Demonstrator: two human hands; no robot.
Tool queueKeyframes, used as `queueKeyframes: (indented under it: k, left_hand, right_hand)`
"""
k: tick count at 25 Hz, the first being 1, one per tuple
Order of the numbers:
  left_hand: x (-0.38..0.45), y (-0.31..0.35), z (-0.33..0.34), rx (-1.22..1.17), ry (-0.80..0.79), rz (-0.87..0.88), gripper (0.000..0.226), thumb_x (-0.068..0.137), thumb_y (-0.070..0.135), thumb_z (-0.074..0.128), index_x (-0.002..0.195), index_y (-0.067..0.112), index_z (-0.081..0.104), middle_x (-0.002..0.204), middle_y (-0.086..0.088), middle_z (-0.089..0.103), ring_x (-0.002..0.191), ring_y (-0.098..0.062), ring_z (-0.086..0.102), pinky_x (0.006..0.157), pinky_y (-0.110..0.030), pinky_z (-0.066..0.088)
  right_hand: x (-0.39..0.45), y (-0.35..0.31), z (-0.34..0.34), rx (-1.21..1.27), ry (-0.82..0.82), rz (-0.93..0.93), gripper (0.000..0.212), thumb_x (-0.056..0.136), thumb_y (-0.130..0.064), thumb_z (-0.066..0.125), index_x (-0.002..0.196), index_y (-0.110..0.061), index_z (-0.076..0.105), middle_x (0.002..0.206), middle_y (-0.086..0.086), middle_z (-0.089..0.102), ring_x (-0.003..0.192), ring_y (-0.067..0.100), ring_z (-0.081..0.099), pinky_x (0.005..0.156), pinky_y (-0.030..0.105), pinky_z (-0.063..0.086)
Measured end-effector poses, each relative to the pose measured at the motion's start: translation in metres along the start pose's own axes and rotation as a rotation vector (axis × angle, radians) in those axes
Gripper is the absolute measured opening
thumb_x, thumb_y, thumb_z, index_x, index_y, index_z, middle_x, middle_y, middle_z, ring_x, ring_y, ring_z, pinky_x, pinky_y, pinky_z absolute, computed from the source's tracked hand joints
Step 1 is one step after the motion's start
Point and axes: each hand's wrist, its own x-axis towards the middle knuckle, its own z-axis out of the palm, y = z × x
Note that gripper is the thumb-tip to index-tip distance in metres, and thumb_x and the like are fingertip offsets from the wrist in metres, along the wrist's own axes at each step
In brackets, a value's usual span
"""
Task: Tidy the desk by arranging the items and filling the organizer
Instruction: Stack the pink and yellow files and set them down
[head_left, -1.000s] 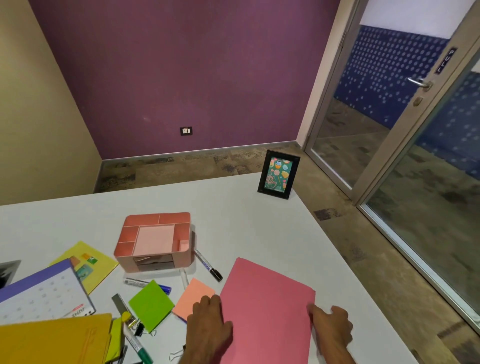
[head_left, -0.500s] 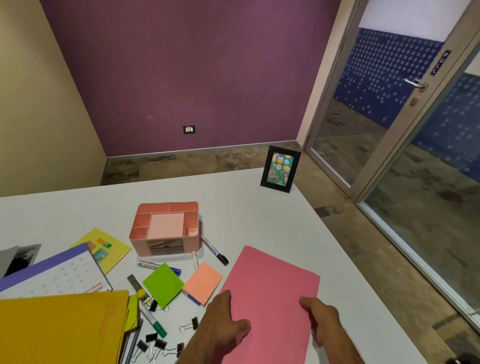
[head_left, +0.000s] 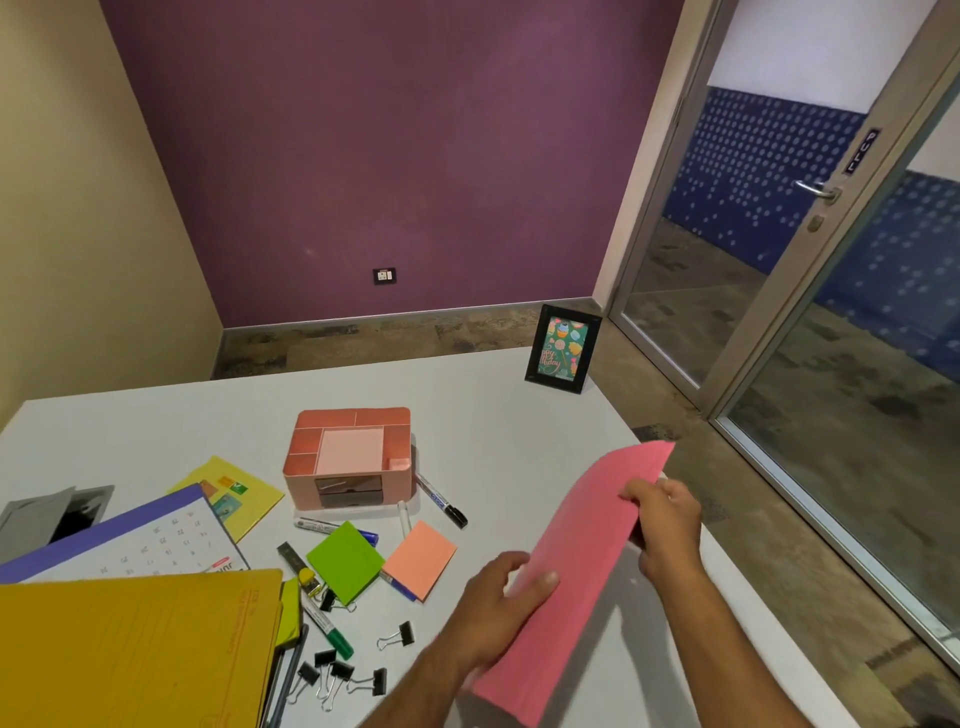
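Both hands hold one pink folder (head_left: 576, 561) tilted up off the white desk (head_left: 519, 415), its lower edge near the desk's near side and its far corner raised toward the right. The left hand (head_left: 498, 608) grips the folder's left edge, thumb lying on the upper face and fingers curled beneath; the right hand (head_left: 665, 525) pinches the right edge higher up, fingers folded over it. One pink organizer (head_left: 349, 457) stands left of the folder near the desk's middle, well apart from it, with a pale pink note pad in its large top compartment and a dark drawer in its front. Two sticky-note pads lie in front of the organizer: one green (head_left: 345, 561) and one orange (head_left: 420, 558), just beside each other. Four markers show around them: a black-capped one (head_left: 441, 501) right of the organizer, a blue-capped one (head_left: 335, 529) partly under the green pad, a white one (head_left: 403, 517) between organizer and orange pad, and a green-capped one (head_left: 327, 626) nearer the desk's near edge. Binder clips (head_left: 337, 678) are scattered close by; I count about six, though some overlap. At the left lie one yellow folder (head_left: 135, 654), one calendar (head_left: 140, 540) with a purple edge, and one yellow booklet (head_left: 234, 493). One black picture frame (head_left: 562, 349) stands upright at the far right corner.
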Motion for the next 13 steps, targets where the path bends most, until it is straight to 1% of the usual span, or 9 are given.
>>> queueKeyframes:
  k: [1,3,4,6,7,8,10,11,13]
  left_hand:
    - [-0.002,0.014,-0.007,-0.014,-0.028,0.026,0.08,0.067,0.084,0.056,0.132,0.036,0.052,0.133,0.016,0.053,0.113,0.002,0.054,0.086,-0.018,0.044]
    - [-0.008,0.037,-0.024,-0.002,-0.096,0.071,0.078,0.064,0.084,0.059,0.126,0.038,0.057,0.126,0.02,0.058,0.107,0.001,0.06,0.089,-0.023,0.048]
    - [-0.012,0.046,-0.032,0.036,-0.114,0.089,0.074,0.063,0.081,0.064,0.123,0.039,0.059,0.122,0.022,0.06,0.102,0.002,0.063,0.089,-0.024,0.05]
    - [-0.022,0.059,-0.043,0.195,-0.088,0.126,0.067,0.063,0.068,0.074,0.12,0.037,0.062,0.117,0.023,0.063,0.091,0.001,0.066,0.086,-0.023,0.053]
    - [-0.026,0.063,-0.046,0.304,-0.045,0.149,0.063,0.064,0.06,0.074,0.121,0.036,0.061,0.115,0.022,0.064,0.086,0.0,0.066,0.084,-0.024,0.054]
    - [-0.031,0.066,-0.047,0.416,0.015,0.188,0.058,0.067,0.053,0.07,0.122,0.035,0.061,0.115,0.021,0.065,0.084,-0.002,0.067,0.083,-0.026,0.055]
    - [-0.036,0.066,-0.047,0.642,0.201,0.297,0.046,0.075,0.043,0.058,0.12,0.033,0.06,0.109,0.014,0.07,0.084,-0.013,0.068,0.081,-0.03,0.056]
    - [-0.037,0.065,-0.047,0.716,0.291,0.347,0.04,0.079,0.04,0.052,0.117,0.031,0.061,0.104,0.01,0.072,0.085,-0.019,0.068,0.078,-0.033,0.056]
    - [-0.036,0.061,-0.05,0.706,0.415,0.392,0.035,0.083,0.036,0.043,0.111,0.027,0.062,0.098,0.002,0.073,0.086,-0.026,0.066,0.073,-0.034,0.052]
  right_hand:
    - [-0.004,-0.014,0.006,0.002,-0.004,-0.042,0.022,0.073,0.003,0.066,0.074,-0.012,0.049,0.074,0.013,0.061,0.064,0.027,0.06,0.059,0.035,0.054]
    - [-0.014,-0.034,0.018,-0.015,0.015,-0.127,0.027,0.072,0.004,0.065,0.071,-0.013,0.044,0.071,0.012,0.06,0.061,0.026,0.061,0.055,0.034,0.055]
    - [-0.018,-0.041,0.024,-0.026,0.033,-0.166,0.028,0.07,0.004,0.065,0.07,-0.013,0.043,0.07,0.01,0.058,0.06,0.025,0.061,0.052,0.032,0.055]
    - [-0.025,-0.047,0.033,-0.07,0.067,-0.238,0.026,0.069,0.002,0.068,0.073,-0.012,0.047,0.071,0.007,0.058,0.061,0.024,0.062,0.05,0.03,0.052]
    - [-0.028,-0.047,0.037,-0.091,0.071,-0.256,0.025,0.069,0.0,0.07,0.075,-0.012,0.049,0.073,0.006,0.059,0.063,0.025,0.063,0.051,0.03,0.052]
    - [-0.03,-0.046,0.041,-0.104,0.072,-0.266,0.025,0.069,-0.001,0.071,0.076,-0.011,0.049,0.074,0.006,0.06,0.065,0.025,0.065,0.052,0.031,0.055]
    - [-0.034,-0.043,0.05,-0.122,0.072,-0.266,0.024,0.073,-0.004,0.074,0.078,-0.011,0.051,0.078,0.009,0.064,0.065,0.025,0.069,0.057,0.04,0.061]
    - [-0.035,-0.041,0.054,-0.131,0.072,-0.274,0.024,0.074,-0.006,0.075,0.078,-0.011,0.052,0.08,0.012,0.067,0.065,0.027,0.07,0.06,0.046,0.063]
    - [-0.037,-0.04,0.063,-0.121,0.034,-0.308,0.025,0.073,-0.012,0.08,0.078,-0.011,0.055,0.079,0.015,0.069,0.063,0.029,0.072,0.062,0.05,0.062]
